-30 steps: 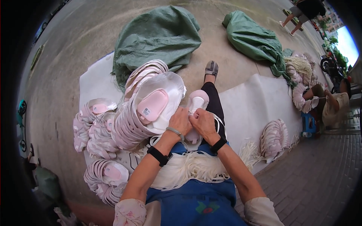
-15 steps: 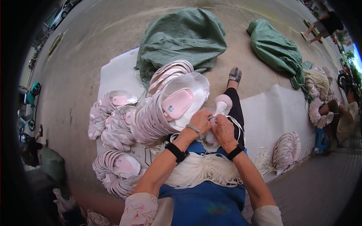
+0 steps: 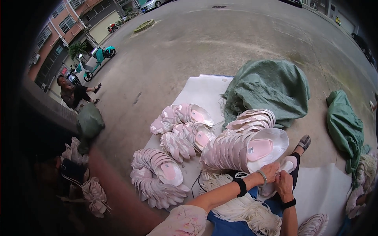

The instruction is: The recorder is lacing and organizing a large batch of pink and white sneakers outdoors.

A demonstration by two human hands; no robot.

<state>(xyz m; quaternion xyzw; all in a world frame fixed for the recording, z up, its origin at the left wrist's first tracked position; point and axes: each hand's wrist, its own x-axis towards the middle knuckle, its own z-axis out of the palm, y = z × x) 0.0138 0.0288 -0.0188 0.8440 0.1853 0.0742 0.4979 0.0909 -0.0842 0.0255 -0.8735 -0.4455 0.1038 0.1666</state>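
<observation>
Close together over my lap, my left hand [image 3: 269, 172] and my right hand [image 3: 284, 185] pinch at a white shoelace on a pink and white shoe upper [image 3: 290, 162]. The lace itself is mostly hidden by my fingers. Just left of the hands, a long stack of nested pink and white shoe uppers [image 3: 224, 151] leans with its front one showing a pink insole [image 3: 260, 149]. A thick bundle of loose white laces [image 3: 244, 208] lies across my blue apron [image 3: 220, 224]. A bangle and a black band circle my left arm; another black band is on my right wrist.
More upper stacks [image 3: 157, 173] lie on a white sheet [image 3: 187, 92]. Green sacks [image 3: 271, 90] stand beyond it, with another sack [image 3: 344, 126] at right. A person [image 3: 73, 94] sits at far left near a teal scooter [image 3: 94, 63]. My foot [image 3: 304, 142] stretches forward.
The view has swung left and up, so my hands and the stacks now sit lower and farther right in the picture. Both hands stay together at the same shoe upper.
</observation>
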